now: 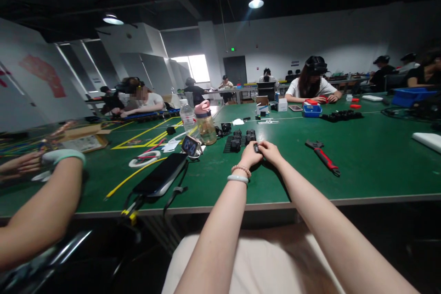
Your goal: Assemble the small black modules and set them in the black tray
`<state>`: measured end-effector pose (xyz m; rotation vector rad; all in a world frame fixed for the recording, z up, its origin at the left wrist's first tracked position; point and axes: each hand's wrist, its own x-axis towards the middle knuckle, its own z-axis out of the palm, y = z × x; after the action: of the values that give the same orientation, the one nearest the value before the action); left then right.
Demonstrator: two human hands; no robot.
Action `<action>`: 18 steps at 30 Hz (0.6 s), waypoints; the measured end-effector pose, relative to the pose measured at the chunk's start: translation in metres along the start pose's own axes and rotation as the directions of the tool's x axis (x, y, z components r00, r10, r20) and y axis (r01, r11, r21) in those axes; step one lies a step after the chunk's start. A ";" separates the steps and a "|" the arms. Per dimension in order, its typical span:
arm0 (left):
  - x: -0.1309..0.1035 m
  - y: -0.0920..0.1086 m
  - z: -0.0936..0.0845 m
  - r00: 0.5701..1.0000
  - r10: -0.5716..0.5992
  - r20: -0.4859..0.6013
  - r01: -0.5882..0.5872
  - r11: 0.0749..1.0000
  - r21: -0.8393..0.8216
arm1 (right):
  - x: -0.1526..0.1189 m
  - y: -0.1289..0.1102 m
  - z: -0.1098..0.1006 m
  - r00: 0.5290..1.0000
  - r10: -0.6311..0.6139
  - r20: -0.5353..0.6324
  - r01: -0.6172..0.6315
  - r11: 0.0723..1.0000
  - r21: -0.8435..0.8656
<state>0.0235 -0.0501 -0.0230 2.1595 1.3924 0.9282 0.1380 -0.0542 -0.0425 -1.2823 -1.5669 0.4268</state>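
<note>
My left hand [251,155] and my right hand [270,152] meet over the green table [292,179]. Both are closed, with fingertips pressed around a small black part [256,148]; most of it is hidden by the fingers. Just beyond my left hand lie several black blocky parts [235,142] on a black grid-like piece [227,147]. To the right of my hands, apart from them, rests an adjustable wrench [325,160] with a red and black handle.
Left of my hands are a phone [161,174] with cables, a small display [190,146], an amber bottle [206,128] and a clear bottle [187,115]. A neighbour's arm [51,206] reaches in at left. Across the table, a person [312,85] works near a blue bin [312,110].
</note>
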 end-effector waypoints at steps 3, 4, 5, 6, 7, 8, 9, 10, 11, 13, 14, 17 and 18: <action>-0.006 0.000 0.000 1.000 -0.002 -0.007 0.002 1.000 0.004 | -0.006 -0.005 -0.001 0.999 -0.034 0.009 0.034 0.999 0.023; -0.008 0.000 0.000 1.000 0.003 -0.012 -0.003 1.000 0.004 | -0.008 -0.006 -0.002 0.999 -0.038 0.009 0.038 0.999 0.032; -0.009 0.001 0.000 1.000 0.012 -0.019 -0.012 1.000 0.002 | -0.010 -0.007 -0.002 0.999 -0.041 0.006 0.041 0.998 0.039; -0.010 0.002 0.000 0.999 0.023 -0.027 -0.023 1.000 -0.001 | -0.011 -0.009 -0.003 0.999 -0.046 0.001 0.046 0.998 0.045; -0.010 0.003 0.000 0.999 0.038 -0.039 -0.038 0.999 -0.005 | -0.012 -0.010 -0.004 0.999 -0.053 -0.007 0.053 0.997 0.049; -0.011 0.004 0.000 0.997 0.056 -0.055 -0.056 0.998 -0.008 | -0.013 -0.012 -0.005 0.998 -0.061 -0.017 0.062 0.997 0.055; -0.011 0.006 0.000 0.995 0.074 -0.074 -0.075 0.997 -0.009 | -0.014 -0.013 -0.006 0.997 -0.067 -0.029 0.069 0.996 0.062; -0.012 0.007 0.000 0.991 0.090 -0.094 -0.091 0.996 -0.008 | -0.014 -0.014 -0.006 0.997 -0.070 -0.040 0.072 0.995 0.068; -0.012 0.008 0.000 0.988 0.103 -0.111 -0.104 0.995 -0.003 | -0.015 -0.015 -0.007 0.997 -0.067 -0.049 0.071 0.995 0.072; -0.012 0.009 0.000 0.986 0.113 -0.123 -0.114 0.994 0.005 | -0.015 -0.016 -0.007 0.997 -0.054 -0.059 0.059 0.996 0.071; -0.012 0.009 0.000 0.987 0.110 -0.117 -0.110 0.994 0.007 | -0.015 -0.015 -0.007 0.997 -0.050 -0.059 0.054 0.996 0.068; -0.011 0.006 0.001 0.993 0.086 -0.079 -0.086 0.996 0.015 | -0.013 -0.010 -0.005 0.998 -0.044 -0.050 0.047 0.997 0.053; -0.011 0.004 0.002 0.995 0.078 -0.061 -0.077 0.997 0.020 | -0.013 -0.008 -0.004 0.998 -0.037 -0.047 0.039 0.998 0.044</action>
<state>0.0247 -0.0614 -0.0250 2.2299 1.3584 1.0228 0.1363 -0.0697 -0.0404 -1.2178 -1.5326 0.4038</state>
